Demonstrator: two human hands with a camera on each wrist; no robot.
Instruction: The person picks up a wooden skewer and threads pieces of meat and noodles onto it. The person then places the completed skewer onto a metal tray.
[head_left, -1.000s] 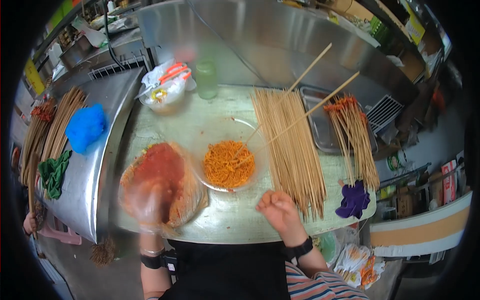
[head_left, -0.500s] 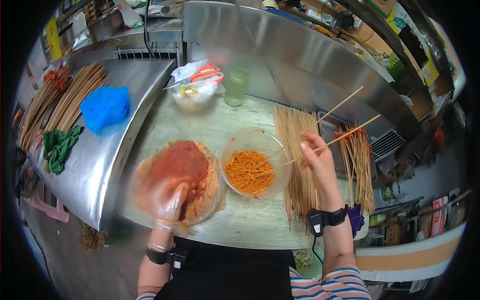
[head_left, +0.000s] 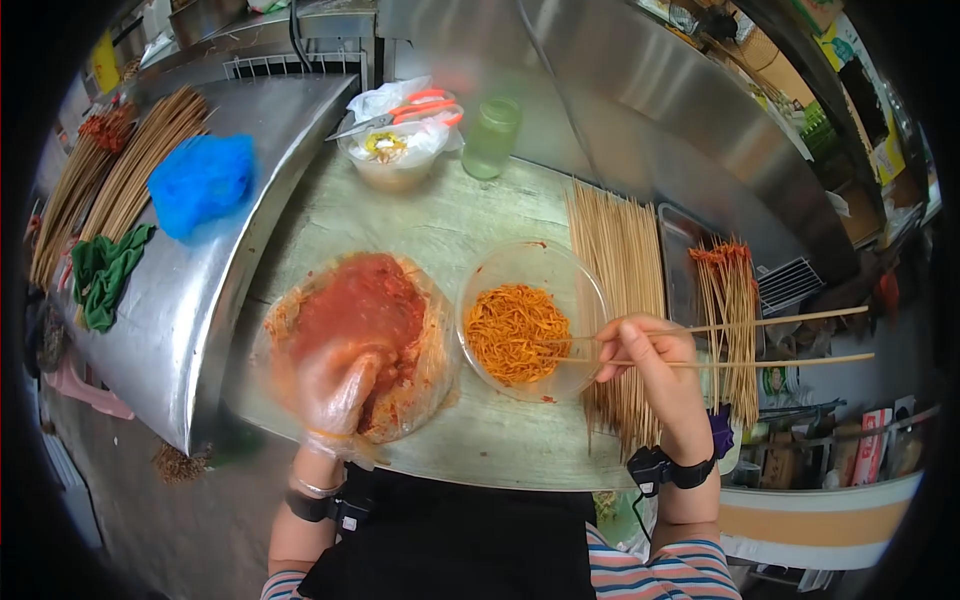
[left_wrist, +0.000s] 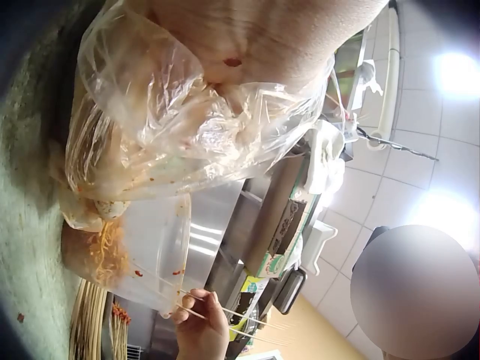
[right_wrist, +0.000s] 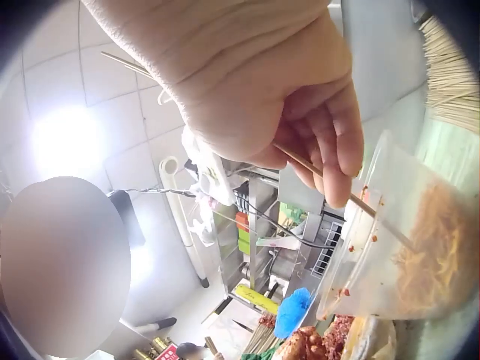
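In the head view my right hand holds a pair of long wooden chopsticks, thumb pressed against them. Their tips reach into orange, noodle-like shreds inside a clear plastic bowl. Seen from the right wrist, a chopstick slants down past the bowl's rim. My left hand, in a loose clear plastic glove, rests on a red minced mixture that fills a plastic bag beside the bowl. Its fingertips look blurred against the mince.
Bare bamboo skewers lie to the bowl's right, near a metal tray with loaded skewers. Behind stand a tub with scissors on top and a green glass. A blue bag sits on the steel counter at left.
My right hand has moved from the table's front edge to the chopsticks and taken hold of them. They have tilted down toward the right. The left hand stays at the mince.
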